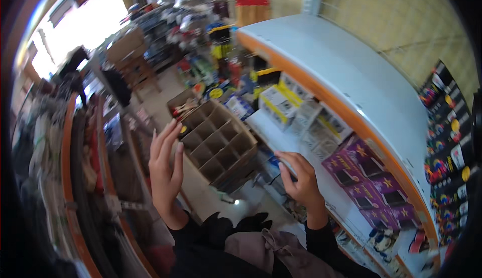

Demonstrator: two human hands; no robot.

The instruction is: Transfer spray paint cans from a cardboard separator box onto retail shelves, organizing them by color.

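Observation:
My left hand [165,172] is raised with its fingers apart and holds nothing. Just beyond its fingertips stands an open cardboard box [241,161] with crossed cardboard dividers. Several small wooden-handled things [186,108], too blurred to name, show at the box's far left end. My right hand [303,180] hangs in the air to the right of the box, near the front of a white shelf [320,172]. Its thumb and fingers are slightly apart, and I see nothing held between them.
Purple cartons [363,185] and yellow-and-white boxes [278,103] line the white shelf under an orange-edged upper shelf [339,52]. Black packaged goods [448,165] hang at the right. Orange-edged racks [67,172] border the aisle on the left. A wooden stool [133,71] stands farther back.

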